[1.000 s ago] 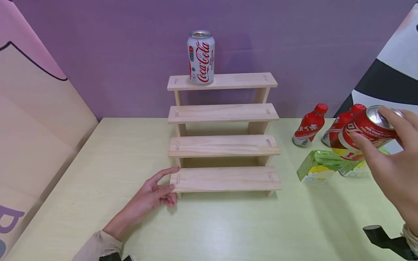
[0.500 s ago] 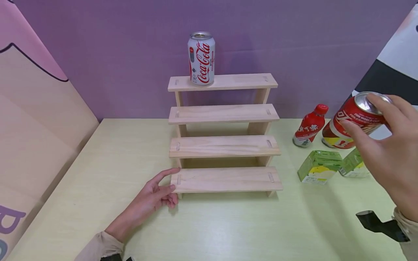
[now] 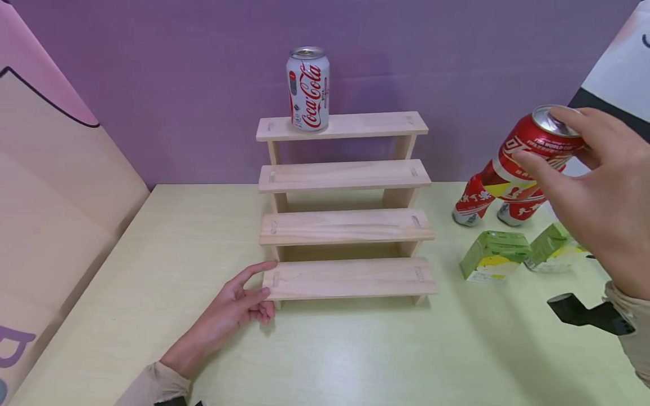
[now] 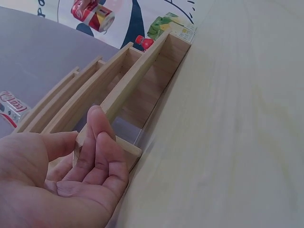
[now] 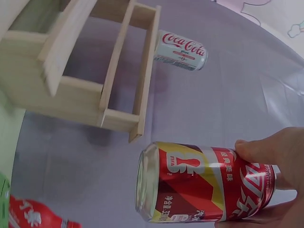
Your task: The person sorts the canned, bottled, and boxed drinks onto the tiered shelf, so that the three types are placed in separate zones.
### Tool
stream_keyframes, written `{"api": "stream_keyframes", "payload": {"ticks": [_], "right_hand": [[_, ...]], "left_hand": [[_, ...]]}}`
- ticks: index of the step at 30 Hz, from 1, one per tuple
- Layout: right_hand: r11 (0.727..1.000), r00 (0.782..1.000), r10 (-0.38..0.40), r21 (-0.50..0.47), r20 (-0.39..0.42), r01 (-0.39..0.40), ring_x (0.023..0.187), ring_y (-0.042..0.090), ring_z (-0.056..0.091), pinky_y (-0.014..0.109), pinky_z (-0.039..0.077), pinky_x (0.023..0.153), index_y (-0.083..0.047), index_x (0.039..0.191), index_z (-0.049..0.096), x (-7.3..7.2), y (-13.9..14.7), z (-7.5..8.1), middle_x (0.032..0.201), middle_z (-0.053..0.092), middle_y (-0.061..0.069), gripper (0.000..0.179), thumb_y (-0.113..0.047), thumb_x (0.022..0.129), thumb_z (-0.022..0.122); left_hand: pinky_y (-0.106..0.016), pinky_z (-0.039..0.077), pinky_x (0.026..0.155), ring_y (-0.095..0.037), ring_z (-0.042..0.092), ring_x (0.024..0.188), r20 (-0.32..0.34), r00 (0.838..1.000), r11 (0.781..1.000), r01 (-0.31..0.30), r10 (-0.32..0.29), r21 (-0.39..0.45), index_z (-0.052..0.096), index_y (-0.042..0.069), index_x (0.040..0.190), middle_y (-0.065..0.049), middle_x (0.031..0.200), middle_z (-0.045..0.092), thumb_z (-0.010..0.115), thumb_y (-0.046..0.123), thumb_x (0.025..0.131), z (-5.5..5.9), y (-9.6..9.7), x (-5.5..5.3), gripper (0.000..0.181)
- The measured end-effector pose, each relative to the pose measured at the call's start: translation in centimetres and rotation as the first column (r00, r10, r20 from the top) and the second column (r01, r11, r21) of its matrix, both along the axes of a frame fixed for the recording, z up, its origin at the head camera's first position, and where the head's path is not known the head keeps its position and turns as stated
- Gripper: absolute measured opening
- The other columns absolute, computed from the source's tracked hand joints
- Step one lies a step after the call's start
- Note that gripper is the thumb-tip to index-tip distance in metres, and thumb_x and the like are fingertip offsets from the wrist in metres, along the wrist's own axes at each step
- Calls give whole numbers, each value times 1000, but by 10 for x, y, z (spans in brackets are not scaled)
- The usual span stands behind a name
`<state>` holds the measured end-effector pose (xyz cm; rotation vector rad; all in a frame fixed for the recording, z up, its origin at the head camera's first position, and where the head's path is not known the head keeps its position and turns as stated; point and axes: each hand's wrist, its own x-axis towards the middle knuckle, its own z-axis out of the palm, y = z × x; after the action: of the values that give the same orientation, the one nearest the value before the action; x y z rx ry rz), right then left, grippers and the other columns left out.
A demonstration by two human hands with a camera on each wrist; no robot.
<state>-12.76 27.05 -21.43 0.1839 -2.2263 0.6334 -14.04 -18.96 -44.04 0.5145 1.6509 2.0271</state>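
Observation:
My right hand (image 3: 606,197) grips a red soda can (image 3: 525,158) near its top, held tilted in the air at the right. In the right wrist view, the can's (image 5: 199,183) silver base faces the wooden step shelf (image 5: 80,102). My left hand (image 3: 233,310) pinches the left end of the lowest step on the four-tier shelf (image 3: 350,279). Its curled fingers and thumb show at the step's corner in the left wrist view. A white Coca-Cola can (image 3: 308,90) stands upright on the top step, left of its middle.
Two red bottles stand behind the held can, partly hidden: a left bottle (image 3: 471,203) and a right bottle (image 3: 518,213). In front of them are two green drink cartons, a nearer carton (image 3: 495,256) and another (image 3: 553,248). A purple backdrop (image 3: 203,101) rises behind the table.
The right hand has lifted the red can up and slightly left, from beside the cartons to above the bottles. The left hand keeps its place on the lowest step.

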Motion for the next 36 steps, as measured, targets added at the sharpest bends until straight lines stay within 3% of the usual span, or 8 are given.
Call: {"api": "stream_keyframes", "payload": {"ticks": [2, 4, 13, 19, 23, 30, 36], "right_hand": [[999, 999, 32, -27, -22, -33, 109, -6, 52, 12, 40, 100, -11, 138, 61, -7, -2, 1, 130, 61, 11, 54, -11, 86, 79], [997, 997, 61, -37, -42, -63, 106, -8, 52, 12, 43, 97, -11, 136, 63, -14, -6, 1, 129, 62, 10, 54, -10, 85, 80], [989, 986, 147, -8, -83, -149, 114, 6, 57, 15, 46, 96, -12, 134, 64, -44, -28, 8, 128, 64, 6, 51, -13, 86, 79], [979, 980, 187, -64, -67, -191, 118, 13, 57, 18, 47, 96, -13, 134, 64, -67, -41, 14, 131, 63, 5, 49, -13, 87, 78], [977, 982, 180, -109, -48, -185, 119, 15, 58, 20, 48, 97, -15, 135, 64, -81, -48, 17, 132, 63, 6, 49, -15, 88, 77], [985, 987, 151, -81, -46, -154, 116, 15, 59, 18, 47, 97, -14, 135, 63, -104, -61, 27, 132, 63, 3, 48, -25, 90, 76], [988, 992, 126, -93, 14, -124, 117, 16, 57, 18, 47, 97, -18, 138, 61, -117, -73, 34, 136, 60, 2, 51, -34, 91, 73]], "left_hand": [[-29, 56, 72, -20, 64, 75, -1, 1000, 1000, -2, 2, -7, 27, 15, 156, -14, 83, 70, 51, 12, 105, 0, -1, 0, 57], [-29, 56, 72, -20, 64, 75, -2, 1000, 1000, -4, 4, -12, 27, 15, 156, -14, 83, 70, 51, 12, 105, 0, -2, 0, 57], [-30, 56, 73, -20, 64, 77, -10, 1000, 1000, 3, -3, -18, 28, 16, 156, -13, 83, 70, 50, 13, 105, 0, -1, -1, 56], [-29, 56, 73, -20, 63, 76, 0, 1000, 999, -10, 10, -34, 29, 18, 156, -13, 82, 69, 51, 14, 105, 1, -1, -1, 56], [-29, 56, 72, -20, 63, 75, -7, 1000, 999, -11, 11, -32, 29, 17, 156, -14, 82, 69, 51, 12, 105, 2, -2, -1, 55], [-30, 56, 72, -20, 62, 75, -9, 1000, 999, -13, 12, -44, 31, 18, 155, -14, 82, 69, 52, 14, 105, 4, -3, 0, 55], [-31, 56, 72, -21, 63, 75, -24, 1000, 999, -8, 7, -51, 30, 16, 155, -15, 82, 69, 52, 14, 105, 4, -2, 1, 55]]}}
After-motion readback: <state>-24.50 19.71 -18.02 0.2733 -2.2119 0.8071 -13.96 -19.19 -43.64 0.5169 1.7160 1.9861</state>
